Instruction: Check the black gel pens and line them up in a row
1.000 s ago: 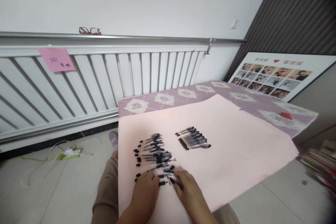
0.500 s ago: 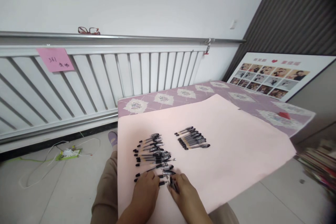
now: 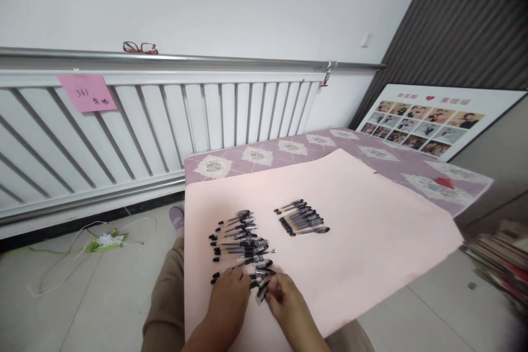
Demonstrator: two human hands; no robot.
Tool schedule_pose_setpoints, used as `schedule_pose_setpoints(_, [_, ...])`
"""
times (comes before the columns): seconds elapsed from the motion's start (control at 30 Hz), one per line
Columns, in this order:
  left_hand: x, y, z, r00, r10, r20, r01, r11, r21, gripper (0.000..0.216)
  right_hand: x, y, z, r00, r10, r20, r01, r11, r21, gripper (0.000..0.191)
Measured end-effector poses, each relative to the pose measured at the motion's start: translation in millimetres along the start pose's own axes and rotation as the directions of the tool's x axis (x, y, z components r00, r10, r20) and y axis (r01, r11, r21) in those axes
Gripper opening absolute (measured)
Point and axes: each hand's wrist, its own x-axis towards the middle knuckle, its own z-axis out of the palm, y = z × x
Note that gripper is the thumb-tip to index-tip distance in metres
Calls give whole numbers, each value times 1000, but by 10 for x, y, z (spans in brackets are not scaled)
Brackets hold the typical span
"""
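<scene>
My bare left hand [image 3: 229,294] and bare right hand [image 3: 284,300] work at the near end of the black-and-clear plastic pens [image 3: 237,243]

From my head view, the pens lie side by side in a ragged row on the left part of a large pale pink sheet [image 3: 371,220]. My left hand is palm down over the nearest of them, with dark ends showing on both sides; its back hides the grip, so I cannot tell whether its fingers are clamped. My right hand, just beside it, has thumb and fingertips pinched on the edge of a small black-and-clear plastic cap [image 3: 261,290], which is tilted, its clear end toward me.

Farther off and to the right, well apart from my hands, lies a tighter group of slim capped black-and-clear pens [image 3: 303,217], all slanting alike.

The sheet covers most of a purple tablecloth with white floral diamonds [image 3: 214,166]. Beyond it on the left is a white ribbed metal radiator [image 3: 243,113].
</scene>
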Motion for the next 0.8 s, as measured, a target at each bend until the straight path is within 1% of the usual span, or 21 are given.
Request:
schedule_pose_setpoints(0.2, [-20,-12,-22,1000,1,-28,-2,999,-52,17,6,48,-78,999,15,30,-15,1000,-11,7])
schedule_pose_setpoints(0.3, [-58,-13,-37,997,17,-77,-27,992,-124,17,74,135,-218,1000,-8,4,8,994,-107,8])
schedule_pose_setpoints(0.4, [-89,-11,-45,992,28,-120,-47,986,-162,20,265,276,-468,998,-50,-45,32,937,-347,17])
schedule_pose_setpoints(0.47, [-97,-5,-48,993,21,-118,-40,986,-163,22,454,386,-667,996,-55,-63,13,848,-529,27])
schedule_pose_setpoints(0.57, [-95,5,-45,995,21,-93,-35,987,-159,23,754,537,-936,994,-35,-107,-36,804,-593,34])
schedule_pose_setpoints(0.63, [-93,6,-37,995,32,-92,-47,986,-160,24,910,614,-1061,992,-15,-125,-66,780,-622,38])
schedule_pose_setpoints(0.7, [-94,3,-29,994,29,-108,-47,986,-163,24,1010,669,-1135,993,0,-116,-74,763,-643,39])
schedule_pose_setpoints(0.8, [-97,-5,-25,992,21,-125,-42,985,-169,23,1066,719,-1184,997,6,-81,-59,743,-666,35])
